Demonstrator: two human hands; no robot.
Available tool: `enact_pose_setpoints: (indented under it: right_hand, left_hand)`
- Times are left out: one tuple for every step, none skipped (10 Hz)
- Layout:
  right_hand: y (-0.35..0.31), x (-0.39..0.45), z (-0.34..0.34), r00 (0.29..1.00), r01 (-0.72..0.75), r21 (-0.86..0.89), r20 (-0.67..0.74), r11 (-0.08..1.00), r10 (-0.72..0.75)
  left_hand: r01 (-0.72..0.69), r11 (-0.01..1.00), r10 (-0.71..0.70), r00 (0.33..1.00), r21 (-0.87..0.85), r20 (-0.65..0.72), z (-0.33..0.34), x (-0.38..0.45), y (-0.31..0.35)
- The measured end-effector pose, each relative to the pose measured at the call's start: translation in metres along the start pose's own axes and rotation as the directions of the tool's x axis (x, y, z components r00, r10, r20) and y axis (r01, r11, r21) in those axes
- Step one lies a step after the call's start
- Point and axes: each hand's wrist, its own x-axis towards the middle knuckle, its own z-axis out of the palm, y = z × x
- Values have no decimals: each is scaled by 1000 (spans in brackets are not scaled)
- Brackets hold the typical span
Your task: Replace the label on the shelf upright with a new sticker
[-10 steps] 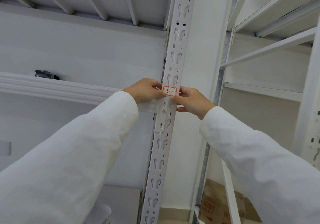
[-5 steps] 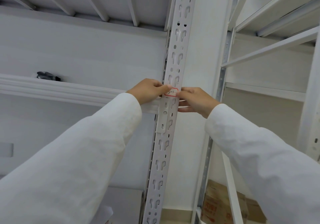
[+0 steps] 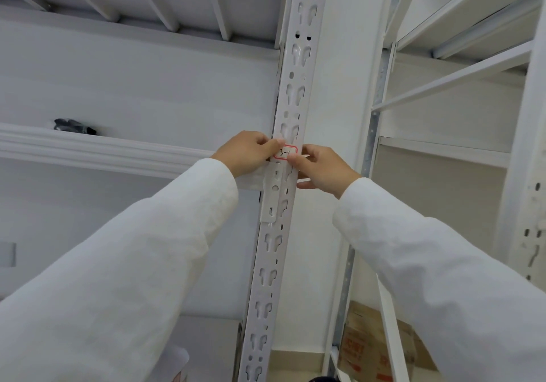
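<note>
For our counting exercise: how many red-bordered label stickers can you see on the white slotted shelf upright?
1. The red-bordered white label sticker sits on the white slotted metal upright at the height of the left shelf, between the left hand and right hand. Another could be hidden under the fingers.

red-bordered sticker reading "3-1", on shelf upright
</note>
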Motion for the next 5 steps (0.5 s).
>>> enact_pose_setpoints:
  right_hand:
    - [3,1,2,998,47,-32,-45,998,-49]
    - [0,0,3,998,36,-40,-54,999,-38]
    - [2,-5,3,1000,1,-21,-21,1000,-1]
    - [7,-15,0,997,-69,-60,29,996,71]
    - [17,-24,-7,996,-79,-110,-37,991,75]
  left_hand:
    - [-18,997,22,999,75,-44,4,2,-2]
    - [-12,983,31,994,185,-100,7,-3,1]
    - [-34,979,55,993,199,-101,7,-9,-3]
    - [-96,978,106,993,184,-45,3,-14,-3]
    - [-153,965,169,984,212,-56,3,-20,-13]
